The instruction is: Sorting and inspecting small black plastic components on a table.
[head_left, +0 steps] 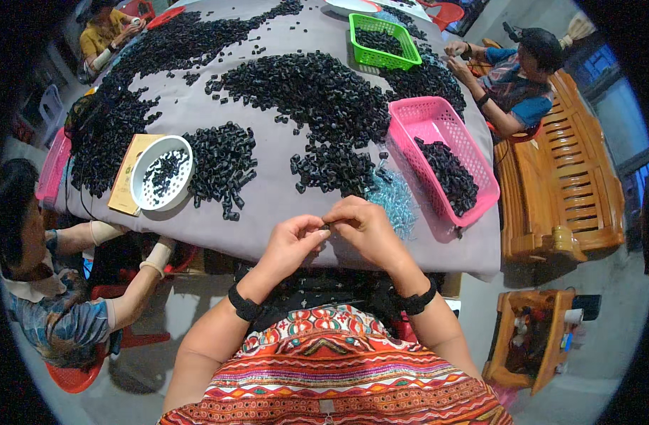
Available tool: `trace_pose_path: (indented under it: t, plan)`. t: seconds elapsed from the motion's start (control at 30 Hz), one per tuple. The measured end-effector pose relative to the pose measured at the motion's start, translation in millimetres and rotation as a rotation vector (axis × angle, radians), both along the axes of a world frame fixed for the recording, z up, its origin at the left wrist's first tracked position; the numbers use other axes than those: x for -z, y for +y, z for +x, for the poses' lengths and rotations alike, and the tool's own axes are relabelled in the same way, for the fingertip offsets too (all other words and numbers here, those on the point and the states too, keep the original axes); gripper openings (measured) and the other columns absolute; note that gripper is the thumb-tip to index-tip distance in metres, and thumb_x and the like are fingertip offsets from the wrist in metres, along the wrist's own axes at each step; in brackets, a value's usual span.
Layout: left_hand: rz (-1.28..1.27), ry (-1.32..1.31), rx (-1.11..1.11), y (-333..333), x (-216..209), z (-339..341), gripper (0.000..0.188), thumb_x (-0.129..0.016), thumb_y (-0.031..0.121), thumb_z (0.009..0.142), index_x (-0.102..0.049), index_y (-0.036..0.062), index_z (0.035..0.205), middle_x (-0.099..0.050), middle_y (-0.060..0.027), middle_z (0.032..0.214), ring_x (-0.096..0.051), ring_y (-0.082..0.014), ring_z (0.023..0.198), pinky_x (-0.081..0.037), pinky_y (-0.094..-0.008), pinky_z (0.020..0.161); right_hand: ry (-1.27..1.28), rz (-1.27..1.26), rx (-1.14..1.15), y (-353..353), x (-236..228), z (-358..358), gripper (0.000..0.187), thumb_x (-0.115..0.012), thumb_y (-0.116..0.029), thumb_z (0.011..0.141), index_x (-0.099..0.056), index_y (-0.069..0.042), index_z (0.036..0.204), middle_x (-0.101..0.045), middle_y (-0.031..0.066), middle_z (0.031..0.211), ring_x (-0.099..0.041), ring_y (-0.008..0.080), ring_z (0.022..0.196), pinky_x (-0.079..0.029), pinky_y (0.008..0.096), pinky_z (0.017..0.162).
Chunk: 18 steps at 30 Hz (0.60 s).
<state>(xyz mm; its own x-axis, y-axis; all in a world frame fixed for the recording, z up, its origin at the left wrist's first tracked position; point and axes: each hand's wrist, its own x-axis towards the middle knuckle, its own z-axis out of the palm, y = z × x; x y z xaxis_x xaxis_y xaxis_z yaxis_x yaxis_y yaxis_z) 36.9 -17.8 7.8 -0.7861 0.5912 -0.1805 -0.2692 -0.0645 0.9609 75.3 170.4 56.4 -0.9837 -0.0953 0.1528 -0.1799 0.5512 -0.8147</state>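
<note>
- Although a red patterned garment [324,375] fills the lower edge, both hands of the wearer show clearly beyond it, each wrist carrying a black band [244,304].
- Left hand [296,241]: thumb and forefinger in a narrow pinch, fingers curled, tips touching those of the other hand.
- Right hand [363,223]: likewise narrow, thumb and fingers drawn together.
- Piece [326,227]: small and dark, held between the fingertips of both hands, above the near strip of the table [275,202]. Fingers cover most of it; its exact shape cannot be told.
- Blue pieces [392,205]: thin, translucent, loose in a heap just beyond the right hand.
- Black parts [331,170]: small, loose, heaped just past the blue pieces, with larger heaps spreading further back.
- Person at left [59,312]: seated, both forearms sleeved and reaching to the table edge; hands cannot be made out.
- Bowl [170,203]: white, perforated, holding some black parts, and overlapping a flat tan item [122,195].
- Pink basket [489,191]: perforated, right of the blue pieces, partly filled with black parts.
- Bench [572,170]: wooden, right of the table.
- Person at right [523,95]: seated, hands raised near the table edge.
- Green basket [388,61]: further back, also holding black parts.
- Person at far left [101,35]: yellow top, hands together around something pale.
</note>
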Motion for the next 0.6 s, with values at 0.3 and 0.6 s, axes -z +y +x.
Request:
trace_pose_path:
  t: [0.3,0.6]
  plan:
    - [-0.037,0.032,0.018,1.7,1.0,2.8,0.016,-0.068,0.012,0.093,-0.066,0.0021,0.105,-0.063,0.0026,0.078,-0.056,-0.0042,0.065,-0.045,-0.0203,0.056,-0.011,-0.06,0.063,-5.4,-6.1,12.0,0.04,-0.063,0.009,0.079,-0.068,-0.005,0.116,-0.069,0.0118,0.097,-0.069,0.0209,0.086,-0.055,0.0308,0.078]
    - [-0.122,0.17,0.044,2.2,1.8,3.3,0.016,-0.069,0.012,0.091,-0.068,0.0001,0.102,-0.064,0.0012,0.076,-0.056,-0.0047,0.064,-0.046,-0.022,0.057,0.077,0.112,-0.007,-5.4,-11.7,13.0,0.044,-0.063,0.009,0.079,-0.066,-0.006,0.121,-0.071,0.0173,0.096,-0.07,0.0266,0.082,-0.055,0.0327,0.074]
